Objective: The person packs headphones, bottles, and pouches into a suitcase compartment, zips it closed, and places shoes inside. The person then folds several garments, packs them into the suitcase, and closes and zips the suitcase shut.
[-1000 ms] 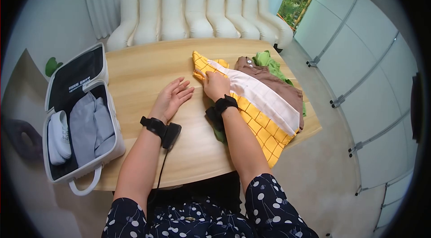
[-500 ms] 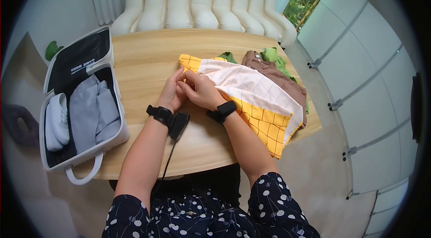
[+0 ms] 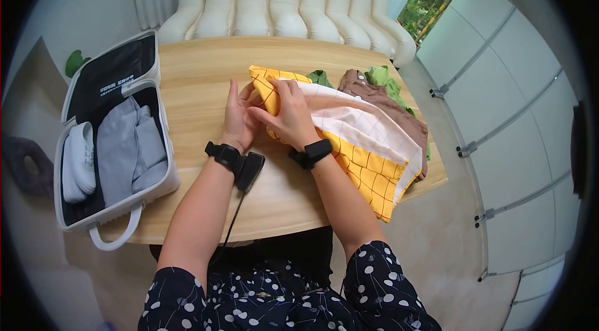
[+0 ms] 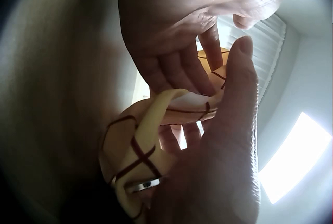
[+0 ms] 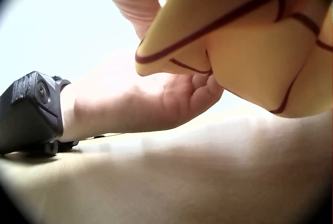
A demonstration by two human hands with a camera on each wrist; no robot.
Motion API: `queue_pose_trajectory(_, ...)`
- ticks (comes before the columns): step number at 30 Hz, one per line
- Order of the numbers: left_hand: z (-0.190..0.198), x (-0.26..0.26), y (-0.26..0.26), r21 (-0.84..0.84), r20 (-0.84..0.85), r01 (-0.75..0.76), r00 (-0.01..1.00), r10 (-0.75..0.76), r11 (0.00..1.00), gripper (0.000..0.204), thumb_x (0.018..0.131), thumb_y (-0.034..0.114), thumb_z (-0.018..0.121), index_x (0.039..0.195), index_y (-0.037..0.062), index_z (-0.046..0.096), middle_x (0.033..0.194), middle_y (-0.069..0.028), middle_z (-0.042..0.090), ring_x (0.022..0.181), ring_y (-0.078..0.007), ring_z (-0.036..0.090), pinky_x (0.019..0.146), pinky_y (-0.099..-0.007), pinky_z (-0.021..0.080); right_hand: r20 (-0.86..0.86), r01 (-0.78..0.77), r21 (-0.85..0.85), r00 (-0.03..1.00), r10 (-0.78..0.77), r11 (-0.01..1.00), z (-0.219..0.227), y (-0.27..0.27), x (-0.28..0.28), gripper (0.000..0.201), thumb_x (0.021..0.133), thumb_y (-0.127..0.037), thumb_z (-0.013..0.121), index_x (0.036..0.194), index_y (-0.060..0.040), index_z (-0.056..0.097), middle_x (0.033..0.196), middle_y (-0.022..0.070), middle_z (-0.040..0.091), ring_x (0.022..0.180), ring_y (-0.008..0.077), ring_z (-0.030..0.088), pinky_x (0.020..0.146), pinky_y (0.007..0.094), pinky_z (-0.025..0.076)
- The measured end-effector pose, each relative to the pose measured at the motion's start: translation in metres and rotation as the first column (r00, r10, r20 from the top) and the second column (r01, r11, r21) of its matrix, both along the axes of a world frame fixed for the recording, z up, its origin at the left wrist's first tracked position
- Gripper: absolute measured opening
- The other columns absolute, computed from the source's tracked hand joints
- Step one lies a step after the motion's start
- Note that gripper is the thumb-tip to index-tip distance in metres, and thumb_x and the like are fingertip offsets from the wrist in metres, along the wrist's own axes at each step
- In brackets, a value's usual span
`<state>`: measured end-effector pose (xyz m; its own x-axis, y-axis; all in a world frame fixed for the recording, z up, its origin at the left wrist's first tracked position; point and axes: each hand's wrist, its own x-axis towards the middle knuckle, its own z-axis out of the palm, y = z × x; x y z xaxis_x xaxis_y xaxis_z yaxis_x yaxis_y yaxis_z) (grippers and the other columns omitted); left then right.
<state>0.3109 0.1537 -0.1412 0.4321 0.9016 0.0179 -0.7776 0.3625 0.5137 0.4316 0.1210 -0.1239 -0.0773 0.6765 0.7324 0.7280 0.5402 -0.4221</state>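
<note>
Yellow cloth, brown-red check, pale inner face uppermost: the checked garment (image 3: 371, 128) lies slantwise on the wooden table (image 3: 196, 75), its near lower corner at the table edge and its far end raised between the two hands.

Right hand (image 3: 288, 112): fingers bent over the raised end, judged to be gripping it; fingertips partly hidden. Left hand (image 3: 240, 120): thumb straight and clear of the cloth, fingers relaxed and passing behind the folded edge; no pinch seen.

Step in hand, as judged: arranging or turning over the yellow end, a fold not yet finished. The next move would call for a firm left-hand hold, then drawing the edge flat without creasing the lining.

Outward, right: brown garment (image 3: 407, 124) just beside the checked one, bright green cloth (image 3: 384, 83) at its far end.

Outward, left: open suitcase (image 3: 163, 182), well apart from the hands, holding grey clothing (image 3: 125, 153) and white shoes (image 3: 77, 165).
</note>
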Motion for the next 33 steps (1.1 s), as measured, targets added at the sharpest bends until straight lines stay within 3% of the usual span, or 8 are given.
queue_pose_trajectory(5,-0.026,-0.002,0.015,0.131,-0.122,0.022,0.993,-0.005,0.991,0.041,0.096,0.037,0.04,0.125,0.0083,0.045,0.112,-0.0135,0.058,0.101,-0.0219,0.057,0.091,-0.0383,0.045,-0.104,-0.068,-0.134,0.993,0.054,0.989,-0.004,0.006,0.01,0.025,0.081,-0.009,0.061,0.102,0.0026,0.055,0.09,0.0197,0.057,0.082,0.0349,0.056,0.072,0.0365,0.046)
queue_pose_trajectory(8,-0.029,0.001,0.015,0.226,-0.275,-0.142,0.94,0.203,0.964,0.034,0.095,0.023,0.045,0.126,0.0079,0.043,0.106,-0.0117,0.06,0.096,-0.0212,0.058,0.09,-0.0356,0.046,-0.193,-0.144,-0.183,0.975,0.108,0.973,0.001,0.002,0.008,0.018,0.084,-0.006,0.055,0.1,0.002,0.054,0.083,0.0171,0.059,0.075,0.0258,0.058,0.067,0.0316,0.046)
queue_pose_trajectory(10,-0.01,0.006,0.003,0.054,-0.237,-0.367,0.899,0.369,0.929,0.031,0.093,0.012,0.049,0.124,0.0078,0.045,0.098,-0.0087,0.061,0.09,-0.019,0.06,0.085,-0.0329,0.049,-0.278,-0.202,-0.248,0.952,0.13,0.948,0.006,-0.004,0.006,0.017,0.085,-0.006,0.054,0.099,0.0017,0.054,0.082,0.0162,0.058,0.074,0.0219,0.058,0.065,0.0293,0.045)
queue_pose_trajectory(14,-0.013,0.002,0.003,0.183,-0.195,-0.34,0.907,0.373,0.923,0.032,0.095,0.021,0.047,0.125,0.0109,0.048,0.101,-0.0057,0.06,0.097,-0.0157,0.057,0.087,-0.0291,0.047,-0.408,-0.429,-0.379,0.873,0.268,0.82,0.01,-0.012,0.002,0.016,0.089,-0.011,0.052,0.1,0.0017,0.053,0.082,0.0086,0.058,0.074,0.0123,0.055,0.065,0.0255,0.045)
queue_pose_trajectory(16,-0.018,-0.005,0.01,0.17,-0.204,-0.052,0.975,0.086,0.984,0.032,0.095,0.025,0.045,0.122,0.0094,0.051,0.101,-0.0061,0.06,0.095,-0.0167,0.058,0.084,-0.0296,0.049,-0.463,-0.546,-0.323,0.803,0.375,0.773,0.004,-0.01,0.001,0.021,0.093,-0.017,0.052,0.104,0.001,0.053,0.084,0.0032,0.058,0.076,0.0088,0.053,0.066,0.0236,0.045)
queue_pose_trajectory(25,-0.041,0.0,0.027,0.163,-0.198,-0.039,0.978,0.072,0.986,0.034,0.09,0.04,0.045,0.099,0.0095,0.058,0.096,-0.0058,0.061,0.086,-0.0181,0.06,0.077,-0.033,0.05,-0.637,-0.596,-0.337,0.714,0.29,0.729,0.004,-0.004,0.004,0.032,0.095,-0.026,0.051,0.112,0.0009,0.056,0.092,0.001,0.061,0.081,0.0062,0.054,0.071,0.0208,0.045)
queue_pose_trajectory(29,-0.024,-0.003,0.01,0.1,-0.152,0.055,0.988,-0.039,0.993,0.025,0.092,0.029,0.047,0.1,0.0085,0.057,0.094,-0.0039,0.06,0.087,-0.0146,0.058,0.077,-0.0302,0.048,-0.601,-0.573,-0.351,0.744,0.292,0.74,0.0,-0.005,0.001,0.029,0.094,-0.026,0.052,0.1,0.0017,0.057,0.077,0.0046,0.06,0.069,0.0089,0.052,0.06,0.0242,0.045)
queue_pose_trajectory(33,-0.023,-0.001,0.007,0.152,-0.282,-0.049,0.955,0.091,0.987,0.022,0.092,0.026,0.045,0.099,0.0082,0.055,0.092,-0.0029,0.058,0.084,-0.0135,0.057,0.076,-0.0292,0.047,-0.513,-0.543,-0.45,0.807,0.292,0.709,-0.001,-0.004,0.002,0.029,0.095,-0.024,0.05,0.105,0.0019,0.057,0.083,0.0004,0.058,0.075,0.0057,0.05,0.066,0.0215,0.043)
